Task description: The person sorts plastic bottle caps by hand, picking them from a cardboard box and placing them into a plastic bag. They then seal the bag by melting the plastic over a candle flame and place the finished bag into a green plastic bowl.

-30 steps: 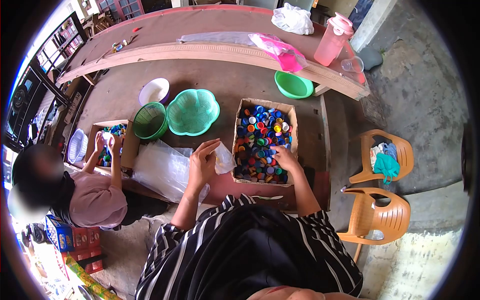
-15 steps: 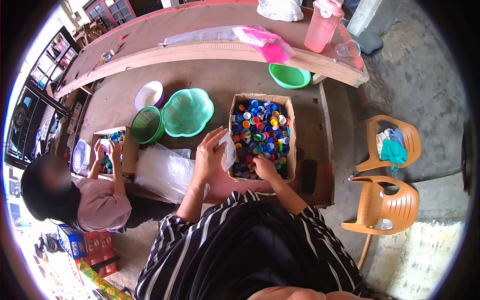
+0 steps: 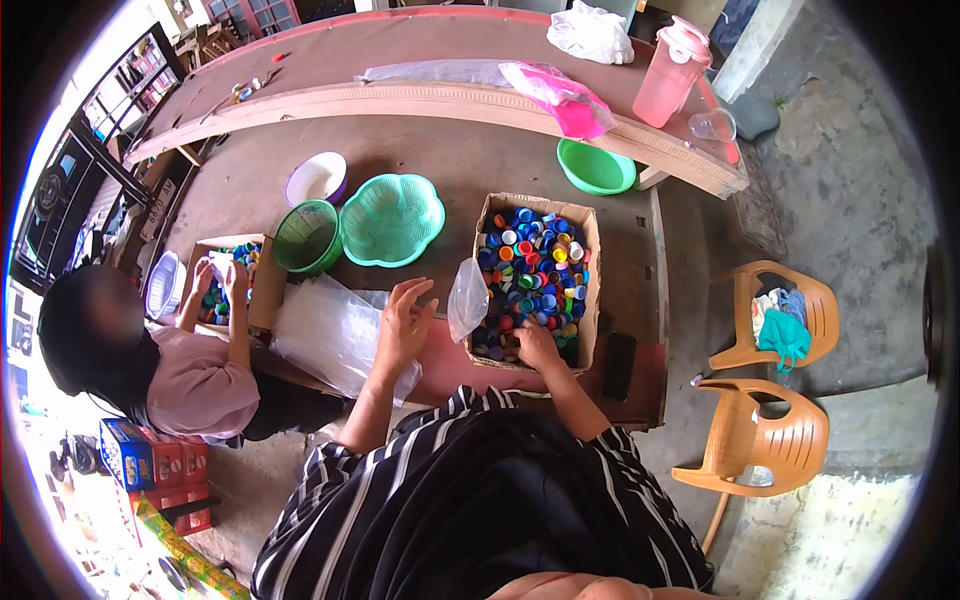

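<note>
A cardboard box [image 3: 596,260] full of bottle caps [image 3: 540,270] in blue, red, yellow, white and green stands in front of me. My right hand [image 3: 537,345] reaches into its near side, fingers curled down among the caps; whatever the fingertips pinch is hidden. To the left of the box, my left hand [image 3: 405,322] is raised with fingers apart and nothing in them. Between that hand and the caps, a small clear plastic bag [image 3: 468,300] hangs at the box's left edge, apart from my fingers.
Clear plastic sheets [image 3: 325,325] lie left of my left hand. Beyond them stand a turquoise basket [image 3: 392,220], a green basket [image 3: 308,237] and a white-purple bowl [image 3: 317,179]. A co-worker [image 3: 200,380] handles another cap box [image 3: 262,285]. A dark phone [image 3: 618,366] lies right.
My left hand has come away from the small plastic bag and moved left, leaving the bag at the box's edge. My right hand stays among the caps. The view has shifted slightly.
</note>
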Tool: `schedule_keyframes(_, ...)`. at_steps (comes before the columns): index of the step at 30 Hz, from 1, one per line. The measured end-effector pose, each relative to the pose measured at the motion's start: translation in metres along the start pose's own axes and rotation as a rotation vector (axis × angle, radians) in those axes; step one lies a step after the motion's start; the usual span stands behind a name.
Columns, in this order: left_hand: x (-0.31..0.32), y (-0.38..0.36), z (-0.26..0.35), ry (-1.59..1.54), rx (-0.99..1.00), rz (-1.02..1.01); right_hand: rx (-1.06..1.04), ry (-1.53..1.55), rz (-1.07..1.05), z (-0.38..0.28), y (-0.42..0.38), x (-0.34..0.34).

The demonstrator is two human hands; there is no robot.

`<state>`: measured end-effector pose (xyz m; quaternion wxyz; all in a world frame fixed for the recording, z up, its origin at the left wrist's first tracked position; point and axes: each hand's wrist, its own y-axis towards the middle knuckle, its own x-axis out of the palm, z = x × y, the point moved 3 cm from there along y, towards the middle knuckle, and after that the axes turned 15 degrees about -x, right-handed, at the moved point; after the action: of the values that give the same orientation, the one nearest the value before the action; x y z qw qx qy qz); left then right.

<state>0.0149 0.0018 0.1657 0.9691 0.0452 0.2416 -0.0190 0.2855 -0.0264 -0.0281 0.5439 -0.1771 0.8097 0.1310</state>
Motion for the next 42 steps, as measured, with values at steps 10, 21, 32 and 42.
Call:
schedule_keyframes(10,0.01,-0.015,-0.047,-0.107,-0.066,-0.128,-0.015,0.188,0.168,0.002,-0.003,-0.005)
schedule_keyframes(21,0.021,0.025,-0.069,-0.072,0.092,-0.263,0.113,0.214,0.615,-0.025,-0.007,-0.055)
schedule_keyframes(32,0.054,0.061,-0.081,0.036,0.249,-0.404,0.317,0.032,0.607,-0.061,-0.031,-0.051)
schedule_keyframes(42,0.021,0.1,-0.034,-0.221,0.202,-0.192,0.437,0.1,0.561,-0.056,-0.026,-0.053)
